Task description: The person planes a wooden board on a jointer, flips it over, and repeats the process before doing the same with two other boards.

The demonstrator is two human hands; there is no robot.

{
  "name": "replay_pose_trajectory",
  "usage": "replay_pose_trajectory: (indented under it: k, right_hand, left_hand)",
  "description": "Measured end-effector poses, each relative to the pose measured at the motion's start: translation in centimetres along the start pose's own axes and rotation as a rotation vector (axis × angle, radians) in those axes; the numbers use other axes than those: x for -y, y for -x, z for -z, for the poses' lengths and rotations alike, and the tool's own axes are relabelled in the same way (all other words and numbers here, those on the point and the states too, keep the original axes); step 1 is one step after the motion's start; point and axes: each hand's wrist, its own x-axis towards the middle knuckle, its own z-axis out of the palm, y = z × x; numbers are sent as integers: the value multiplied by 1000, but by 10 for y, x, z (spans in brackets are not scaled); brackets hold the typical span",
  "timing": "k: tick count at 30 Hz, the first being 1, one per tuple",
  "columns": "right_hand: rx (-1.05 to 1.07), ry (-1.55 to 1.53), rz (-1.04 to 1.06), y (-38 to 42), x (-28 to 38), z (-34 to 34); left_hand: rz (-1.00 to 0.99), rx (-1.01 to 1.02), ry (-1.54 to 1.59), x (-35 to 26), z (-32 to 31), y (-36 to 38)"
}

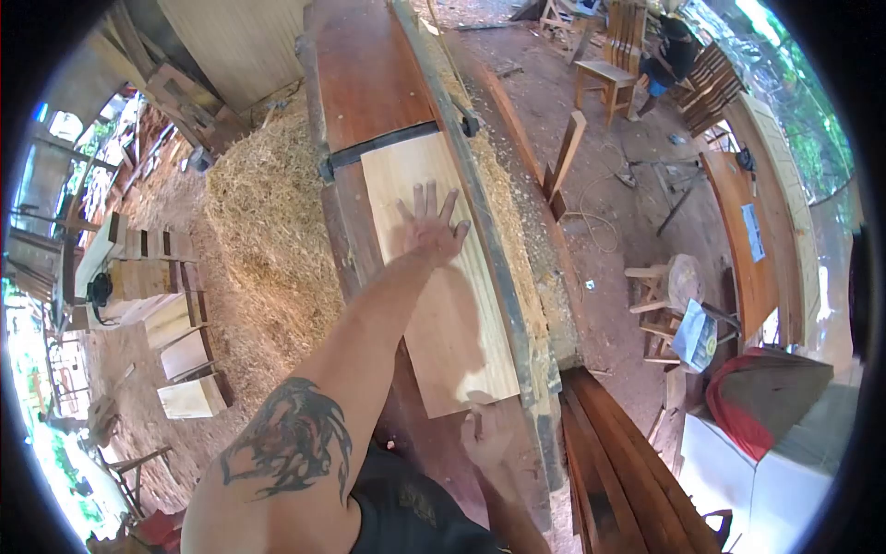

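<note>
A pale wooden board [461,342] lies lengthwise on a long machine bed [369,74] that looks like a jointer. Near its far end, my left hand [429,229] rests palm down, fingers spread over the top face. The board's far edge sits just short of a dark crossbar [386,143] spanning the bed. At the near end, my right hand [487,434] has its fingers bent against the board's edge, partly blurred. Shadow from my arm falls across the wood.
A heap of wood shavings [268,212] lies left of the bed, beside several wood blocks [175,323]. Dark planks [628,462] lean at the lower right. Stools [683,282], a chair [614,69] and a person [674,55] are farther right.
</note>
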Motion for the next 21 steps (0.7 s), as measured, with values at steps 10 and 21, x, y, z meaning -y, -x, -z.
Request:
replay_pose_trajectory:
  k: [10,21]
  right_hand:
    - [94,-27,226,-140,17,-67]
    - [277,93,264,-193,48,-158]
  left_hand:
    - [4,-4,-40,27,15,-63]
    - [18,-32,2,44,21,-97]
